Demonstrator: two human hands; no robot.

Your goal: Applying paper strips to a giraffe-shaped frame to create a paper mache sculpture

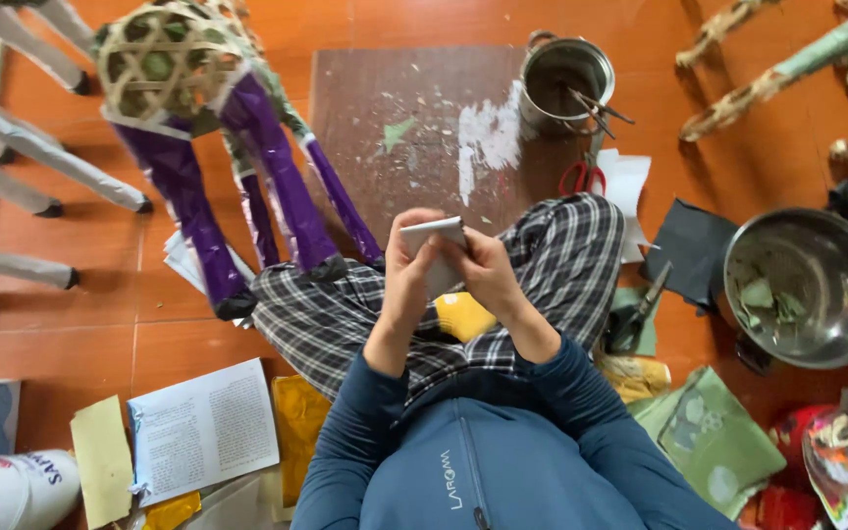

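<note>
Both my hands hold a small folded piece of white paper (436,238) above my lap. My left hand (407,278) grips its left side with the thumb over the top edge. My right hand (487,271) pinches the right side. I sit cross-legged in plaid trousers on an orange tiled floor. A yellow object (463,316) lies in my lap just under the hands.
A woven bamboo animal frame with purple-wrapped legs (247,147) stands at the left. Ahead lie a brown board (414,128), a metal pot (566,83) with sticks and red-handled scissors (581,177). A steel bowl (807,285) sits right; printed paper (203,427) lies lower left.
</note>
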